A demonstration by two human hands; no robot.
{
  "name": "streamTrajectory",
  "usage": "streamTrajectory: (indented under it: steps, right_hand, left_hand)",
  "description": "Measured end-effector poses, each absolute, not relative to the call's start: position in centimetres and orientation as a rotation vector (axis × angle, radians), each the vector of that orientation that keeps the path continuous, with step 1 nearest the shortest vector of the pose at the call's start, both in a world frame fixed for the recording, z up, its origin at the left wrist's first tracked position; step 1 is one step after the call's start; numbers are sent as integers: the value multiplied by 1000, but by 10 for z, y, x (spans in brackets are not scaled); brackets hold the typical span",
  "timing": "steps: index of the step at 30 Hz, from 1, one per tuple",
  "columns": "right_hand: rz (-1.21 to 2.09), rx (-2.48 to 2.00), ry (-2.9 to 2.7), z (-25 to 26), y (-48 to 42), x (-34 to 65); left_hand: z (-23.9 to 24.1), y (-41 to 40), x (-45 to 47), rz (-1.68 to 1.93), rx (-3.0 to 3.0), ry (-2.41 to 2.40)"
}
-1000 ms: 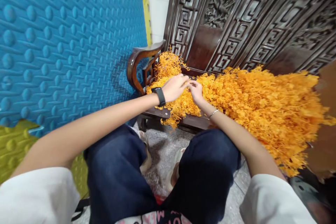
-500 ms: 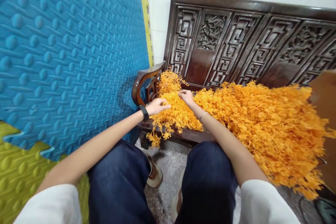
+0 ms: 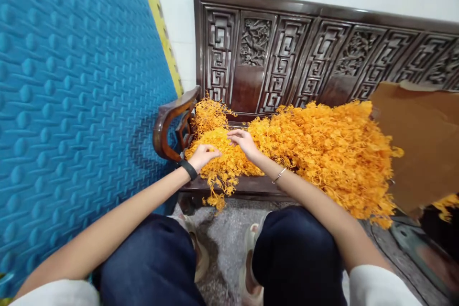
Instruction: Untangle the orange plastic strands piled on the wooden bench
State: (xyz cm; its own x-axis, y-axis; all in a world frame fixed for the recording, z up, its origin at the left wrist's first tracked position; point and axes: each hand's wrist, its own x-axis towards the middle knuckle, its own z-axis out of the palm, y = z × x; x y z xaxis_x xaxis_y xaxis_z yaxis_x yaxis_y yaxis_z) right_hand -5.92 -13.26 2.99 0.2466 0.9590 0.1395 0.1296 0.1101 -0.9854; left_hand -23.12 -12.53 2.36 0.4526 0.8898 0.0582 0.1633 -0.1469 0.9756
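A loose heap of small, frilly orange plastic flower pieces (image 3: pixel 233 165) lies on a dark wooden bench (image 3: pixel 258 185) in front of me. Over the left side of this heap is my left hand (image 3: pixel 203 157), a black band on its wrist. Its thumb and fingers come together in a pinch; anything between them is too small to make out. My right hand (image 3: pixel 244 143), with a thin bangle at the wrist, hovers just above the same heap. Its fingers reach left, slightly bent and apart, and no held piece shows clearly.
A bigger orange pile (image 3: pixel 333 158) covers the bench to my right, beside a brown cardboard sheet (image 3: pixel 419 143). The curved armrest (image 3: pixel 165 129) and blue foam mat (image 3: pixel 79 105) bound the left. Behind rises the carved backrest (image 3: pixel 247 88). Part of another person's foot (image 3: pixel 430 253) shows lower right.
The view has swung right, so the bench appears farther left and more cardboard shows. My right hand's fingers have spread, and my left hand's fingertips have drawn together.
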Motion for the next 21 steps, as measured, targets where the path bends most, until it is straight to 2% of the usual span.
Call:
streamTrajectory:
  steps: [6, 10, 21]
  right_hand:
    - [1013, -1234, -1416, 43, -172, -52]
    - [1167, -1149, -1404, 46, -177, -55]
    - [1154, -983, -1370, 43, -147, -92]
  left_hand:
    - [36, -134, -227, 928, 1532, 841]
    - [45, -135, -231, 1075, 1560, 795]
    - [41, -139, -252, 1189, 1758, 963]
